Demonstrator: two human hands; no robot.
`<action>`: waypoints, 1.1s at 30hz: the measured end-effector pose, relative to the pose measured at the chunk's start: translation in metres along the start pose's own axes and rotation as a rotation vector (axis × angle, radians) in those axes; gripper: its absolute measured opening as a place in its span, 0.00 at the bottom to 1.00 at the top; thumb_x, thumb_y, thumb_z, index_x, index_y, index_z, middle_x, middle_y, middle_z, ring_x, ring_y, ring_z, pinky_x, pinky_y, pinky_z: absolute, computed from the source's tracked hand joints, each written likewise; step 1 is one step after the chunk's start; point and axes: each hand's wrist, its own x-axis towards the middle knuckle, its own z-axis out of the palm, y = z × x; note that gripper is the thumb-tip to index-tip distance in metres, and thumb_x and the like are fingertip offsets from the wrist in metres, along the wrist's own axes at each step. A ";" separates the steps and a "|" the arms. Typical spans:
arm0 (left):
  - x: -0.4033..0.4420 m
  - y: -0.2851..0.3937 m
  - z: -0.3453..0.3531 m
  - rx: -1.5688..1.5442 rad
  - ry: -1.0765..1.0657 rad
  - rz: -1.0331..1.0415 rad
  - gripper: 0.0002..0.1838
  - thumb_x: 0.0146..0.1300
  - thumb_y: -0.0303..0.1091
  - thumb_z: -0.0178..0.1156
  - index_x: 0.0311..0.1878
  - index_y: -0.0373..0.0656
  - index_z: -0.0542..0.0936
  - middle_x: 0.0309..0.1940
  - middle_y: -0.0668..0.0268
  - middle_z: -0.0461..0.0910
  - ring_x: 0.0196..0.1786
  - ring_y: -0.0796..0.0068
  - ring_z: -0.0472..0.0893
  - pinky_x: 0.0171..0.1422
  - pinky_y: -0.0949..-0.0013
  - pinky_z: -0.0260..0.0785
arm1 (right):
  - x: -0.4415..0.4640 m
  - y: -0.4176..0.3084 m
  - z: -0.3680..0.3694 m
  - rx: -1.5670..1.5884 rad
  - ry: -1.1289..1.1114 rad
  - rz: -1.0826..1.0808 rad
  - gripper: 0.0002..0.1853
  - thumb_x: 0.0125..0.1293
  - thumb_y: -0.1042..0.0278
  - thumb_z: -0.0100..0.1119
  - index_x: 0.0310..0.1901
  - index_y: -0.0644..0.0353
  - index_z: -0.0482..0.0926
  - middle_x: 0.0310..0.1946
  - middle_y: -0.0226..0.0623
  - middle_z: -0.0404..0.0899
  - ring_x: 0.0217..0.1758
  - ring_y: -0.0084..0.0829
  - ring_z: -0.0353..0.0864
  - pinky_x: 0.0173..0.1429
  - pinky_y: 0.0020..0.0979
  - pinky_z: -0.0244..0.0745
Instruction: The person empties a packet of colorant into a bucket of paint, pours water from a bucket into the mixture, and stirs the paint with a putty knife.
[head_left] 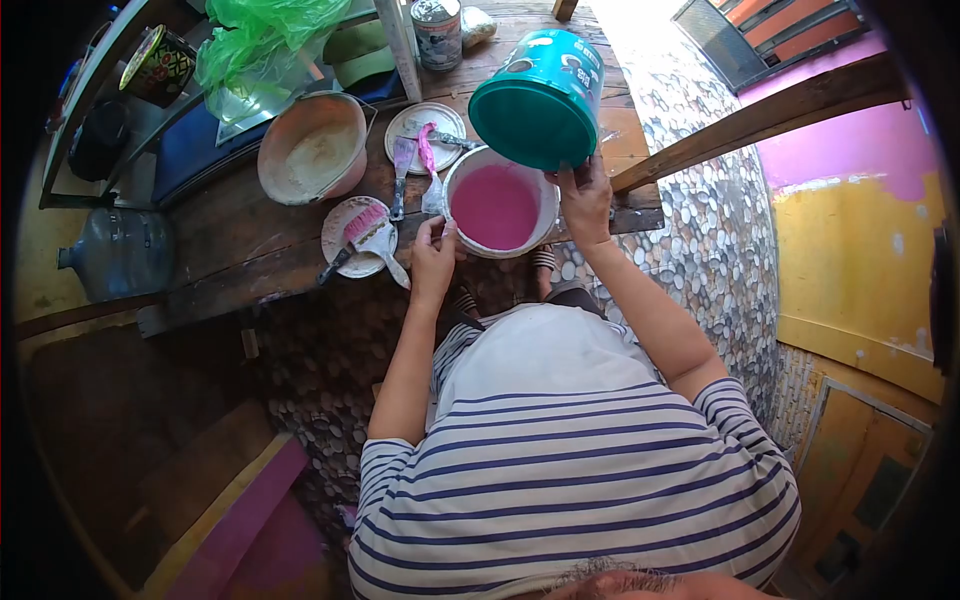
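A teal printed tub (pixel 537 110) is tilted above the white paint bucket, its dark round end facing me. My right hand (pixel 584 202) grips its lower edge. Pink paint (pixel 495 207) fills part of the white bucket (pixel 549 213) at the table's front edge. My left hand (pixel 434 258) is closed on this bucket's left rim. Left of it, a wide brush with pink bristles (pixel 369 228) and another dark-handled brush rest across a white lid (pixel 338 216). Pink-smeared scrapers (pixel 402 175) lie between that lid and the bucket, near a second white lid (pixel 400 122).
A used pale bucket (pixel 313 150) with a wire handle, a tin can (pixel 437 35) and a green plastic bag (pixel 262 50) are on the wooden table (pixel 240 245). A large water bottle (pixel 122 255) lies at left. A wooden beam (pixel 770 115) slants close on the right.
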 end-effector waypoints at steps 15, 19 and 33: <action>0.002 -0.001 -0.002 0.006 -0.021 -0.012 0.19 0.73 0.38 0.59 0.55 0.30 0.74 0.32 0.65 0.80 0.28 0.81 0.79 0.30 0.76 0.75 | -0.003 0.015 0.000 -0.059 0.020 -0.088 0.38 0.72 0.64 0.59 0.76 0.67 0.51 0.38 0.43 0.85 0.38 0.26 0.87 0.42 0.28 0.80; 0.003 -0.001 -0.002 0.003 -0.030 -0.011 0.19 0.73 0.38 0.59 0.55 0.30 0.74 0.32 0.65 0.80 0.28 0.81 0.79 0.30 0.75 0.75 | -0.005 0.017 -0.001 -0.093 0.029 -0.082 0.39 0.71 0.65 0.60 0.76 0.67 0.51 0.38 0.44 0.85 0.37 0.27 0.87 0.42 0.29 0.80; 0.004 -0.003 -0.003 0.006 -0.031 -0.011 0.20 0.72 0.39 0.60 0.55 0.30 0.74 0.33 0.65 0.80 0.28 0.80 0.79 0.31 0.75 0.76 | -0.004 0.005 0.006 0.063 0.008 -0.001 0.36 0.74 0.69 0.55 0.76 0.66 0.48 0.51 0.45 0.81 0.44 0.30 0.86 0.48 0.29 0.84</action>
